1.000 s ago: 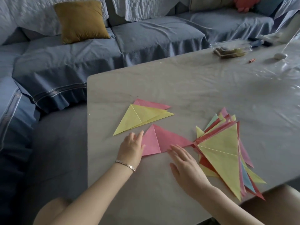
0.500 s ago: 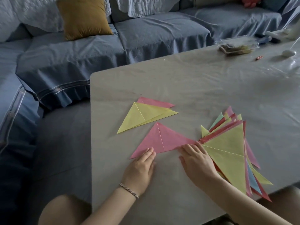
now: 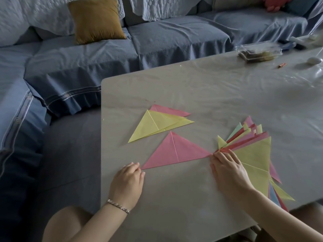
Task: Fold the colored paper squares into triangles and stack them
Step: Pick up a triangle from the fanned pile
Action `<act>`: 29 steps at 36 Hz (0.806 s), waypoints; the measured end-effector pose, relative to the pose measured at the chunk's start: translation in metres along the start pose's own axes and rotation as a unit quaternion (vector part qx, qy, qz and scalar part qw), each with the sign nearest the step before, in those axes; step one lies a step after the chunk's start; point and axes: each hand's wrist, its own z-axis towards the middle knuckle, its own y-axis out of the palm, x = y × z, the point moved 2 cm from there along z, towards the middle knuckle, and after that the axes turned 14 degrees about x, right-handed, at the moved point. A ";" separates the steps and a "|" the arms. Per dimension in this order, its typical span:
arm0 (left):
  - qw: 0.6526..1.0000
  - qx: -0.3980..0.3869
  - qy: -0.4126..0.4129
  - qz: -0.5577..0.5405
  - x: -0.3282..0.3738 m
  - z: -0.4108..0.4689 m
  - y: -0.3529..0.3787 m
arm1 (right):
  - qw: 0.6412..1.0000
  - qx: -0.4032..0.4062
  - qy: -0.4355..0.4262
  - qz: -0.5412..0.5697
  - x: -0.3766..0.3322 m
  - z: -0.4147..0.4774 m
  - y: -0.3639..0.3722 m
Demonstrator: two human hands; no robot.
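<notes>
A blue-grey covered sofa (image 3: 174, 41) wraps round the pale table (image 3: 192, 84), a mustard cushion (image 3: 96, 20) propped against its back. Soft light gleams on the tabletop's far right, near a clear plastic box (image 3: 258, 51).

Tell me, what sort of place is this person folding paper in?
Most likely a home living room: a blue-covered sofa with a mustard cushion runs along two sides of a table, where folded paper triangles lie.
</notes>
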 end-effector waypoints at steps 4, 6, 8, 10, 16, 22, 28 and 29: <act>0.999 -0.029 -0.046 0.005 0.009 0.018 -0.009 | 0.999 -0.018 0.020 0.024 0.004 0.004 -0.006; 0.995 -0.047 -0.081 -0.018 0.017 0.029 -0.012 | 0.997 -0.028 0.063 0.035 0.008 0.004 -0.013; 0.987 -0.095 -0.127 -0.038 0.027 0.042 -0.011 | 0.992 -0.024 0.121 0.029 0.013 0.007 -0.025; 0.977 -0.137 -0.156 -0.037 0.033 0.051 -0.005 | 0.979 -0.090 0.184 -0.001 0.019 0.008 -0.035; 0.946 -0.226 -0.227 -0.039 0.039 0.069 0.006 | 0.938 -0.219 0.261 -0.058 0.039 0.000 -0.041; 0.923 -0.241 -0.285 -0.089 0.031 0.070 0.009 | 0.938 -0.252 0.222 -0.089 0.038 -0.004 -0.034; 0.936 -0.149 -0.267 -0.173 0.030 0.065 0.006 | 0.944 -0.251 0.196 -0.081 0.041 -0.005 -0.038; 0.937 -0.126 -0.269 -0.185 0.030 0.067 0.003 | 0.945 -0.252 0.195 -0.076 0.042 -0.005 -0.040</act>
